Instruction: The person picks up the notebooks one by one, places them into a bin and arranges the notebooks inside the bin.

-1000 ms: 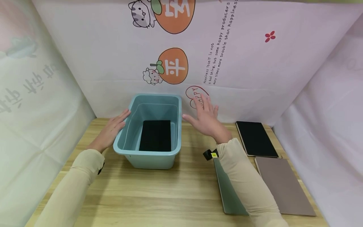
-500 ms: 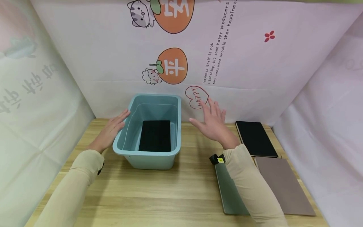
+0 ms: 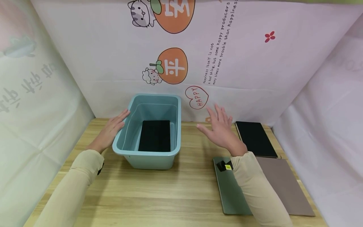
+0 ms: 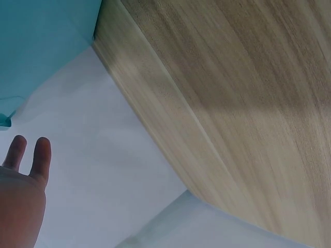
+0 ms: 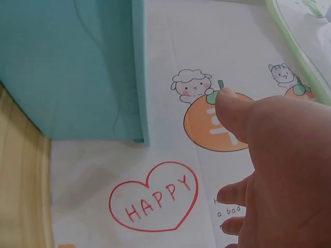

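Note:
A light-blue plastic bin stands on the wooden table at the centre left. Inside it, flat on the bottom, lies a black notebook. My left hand rests with straight fingers against the bin's left rim. To the right of the bin my right hand is in the air, fingers spread and holding nothing. In the right wrist view that hand appears beside the bin's outer wall. A second black notebook lies just beyond it on the right.
A green notebook lies partly under the right sleeve. Beside it is a brownish-grey notebook near the table's right edge. A white printed cloth hangs behind the table, with more cloth at both sides.
My right hand has moved right and toward me, away from the bin, uncovering the red heart on the cloth. The left hand and the bin have stayed put.

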The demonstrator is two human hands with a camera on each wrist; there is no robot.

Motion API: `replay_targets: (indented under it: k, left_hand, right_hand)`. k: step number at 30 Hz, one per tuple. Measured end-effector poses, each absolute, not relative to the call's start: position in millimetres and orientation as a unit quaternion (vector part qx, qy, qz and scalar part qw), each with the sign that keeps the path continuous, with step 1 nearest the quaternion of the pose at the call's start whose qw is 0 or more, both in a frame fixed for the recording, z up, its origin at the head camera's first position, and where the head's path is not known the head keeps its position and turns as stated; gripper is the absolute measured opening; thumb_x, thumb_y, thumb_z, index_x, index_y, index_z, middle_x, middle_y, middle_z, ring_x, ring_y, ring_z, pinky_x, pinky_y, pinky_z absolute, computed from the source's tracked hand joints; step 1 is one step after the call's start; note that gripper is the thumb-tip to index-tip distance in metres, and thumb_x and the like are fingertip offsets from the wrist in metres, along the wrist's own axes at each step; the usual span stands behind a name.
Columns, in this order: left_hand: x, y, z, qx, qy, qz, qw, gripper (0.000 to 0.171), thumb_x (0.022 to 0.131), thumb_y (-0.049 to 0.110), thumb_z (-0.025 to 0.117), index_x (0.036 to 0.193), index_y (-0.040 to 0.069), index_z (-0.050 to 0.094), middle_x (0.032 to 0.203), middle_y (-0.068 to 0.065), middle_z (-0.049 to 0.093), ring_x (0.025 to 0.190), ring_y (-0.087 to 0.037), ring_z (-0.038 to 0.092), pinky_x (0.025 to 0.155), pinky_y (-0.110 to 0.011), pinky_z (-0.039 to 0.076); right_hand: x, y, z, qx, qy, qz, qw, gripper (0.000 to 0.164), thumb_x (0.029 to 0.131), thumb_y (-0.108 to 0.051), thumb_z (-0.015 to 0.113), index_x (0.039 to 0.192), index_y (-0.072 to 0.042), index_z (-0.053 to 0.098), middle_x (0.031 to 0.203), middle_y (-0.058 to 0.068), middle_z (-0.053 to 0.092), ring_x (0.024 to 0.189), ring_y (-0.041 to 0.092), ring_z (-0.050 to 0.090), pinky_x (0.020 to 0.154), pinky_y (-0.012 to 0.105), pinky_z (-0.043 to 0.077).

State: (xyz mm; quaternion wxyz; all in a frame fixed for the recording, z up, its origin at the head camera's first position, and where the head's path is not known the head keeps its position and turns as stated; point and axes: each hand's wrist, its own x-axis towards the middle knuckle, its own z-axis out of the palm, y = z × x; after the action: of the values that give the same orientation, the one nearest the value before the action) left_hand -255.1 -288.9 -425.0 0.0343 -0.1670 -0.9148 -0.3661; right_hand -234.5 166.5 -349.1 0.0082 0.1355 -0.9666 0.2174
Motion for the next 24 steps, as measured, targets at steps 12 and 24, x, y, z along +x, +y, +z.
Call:
replay_targets:
  k: [12,24]
  left_hand:
    - [-254,-288,-424,-0.163,-0.915,-0.367,0.031,0.05,0.112,0.046,0.026,0.162,0.042,0.021,0.173,0.011,0.01,0.16,-0.034,0.011,0.121,-0.071,0.011]
    - [-253,-287,-423,-0.166,-0.917,-0.362,0.033,0.05,0.112,0.046,0.025,0.162,0.041,0.021,0.173,0.011,0.009,0.159,-0.036,0.012,0.121,-0.072,0.011]
  right_hand:
    - [-224,190,-365,0.12,-0.967,0.223,-0.005,0.093,0.099,-0.066,0.048,0.166,-0.015,0.007,0.172,0.015,-0.014,0.158,0.043,-0.017,0.118,0.076,-0.011]
    - [-210,209,-380,0.095,-0.968,0.233,-0.021,0.096,0.099,-0.066,0.048,0.166,-0.011,0.006,0.171,0.017,-0.016,0.157,0.044,-0.02,0.116,0.076,-0.015]
